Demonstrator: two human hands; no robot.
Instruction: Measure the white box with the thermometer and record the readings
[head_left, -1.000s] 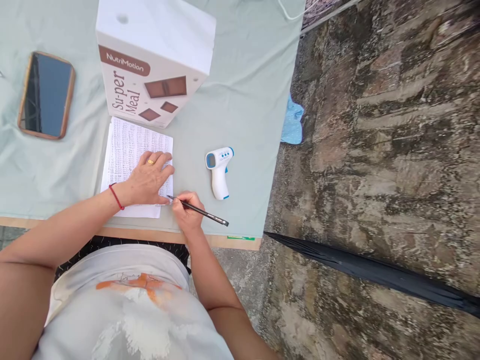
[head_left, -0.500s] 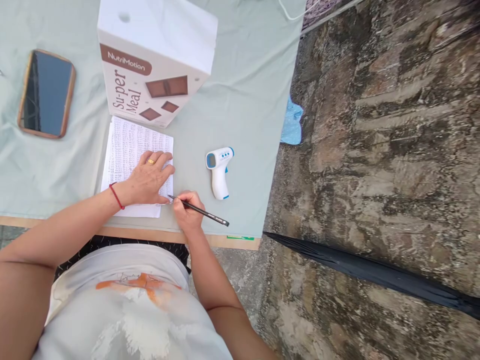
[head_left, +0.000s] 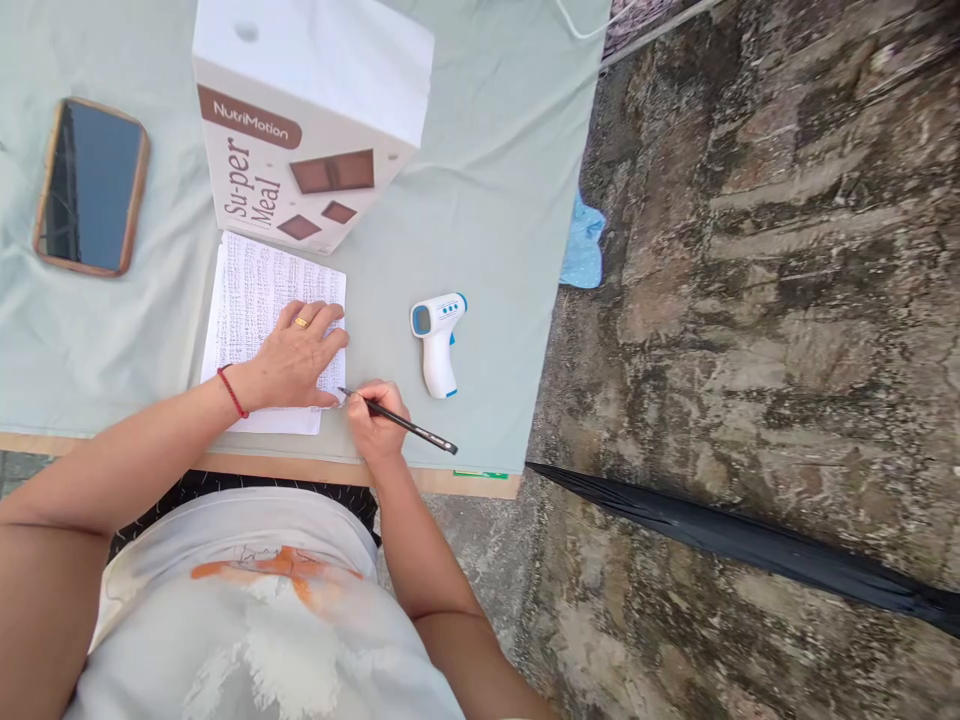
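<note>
Upper left of frame: phone [head_left: 91, 186] on bench [head_left: 510, 250]. Left of centre: written sheets [head_left: 240, 300] below box [head_left: 300, 130], under left hand [head_left: 295, 355], grip spread apart. Near centre: right hand [head_left: 376, 432], grip clamped on black pen [head_left: 420, 430], tip at sheets' lower right edge. Farther right: thermometer [head_left: 438, 352].

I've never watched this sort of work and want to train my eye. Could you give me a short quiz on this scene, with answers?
1. What does the right hand hold?
A) a phone
B) a slim black writing tool
C) a white thermometer gun

2. True or false: the left hand rests on the written-on paper.

3. Fill in the word: the brown band on the white box reads "____".

Key:
1. B
2. True
3. NutriMotion
</note>
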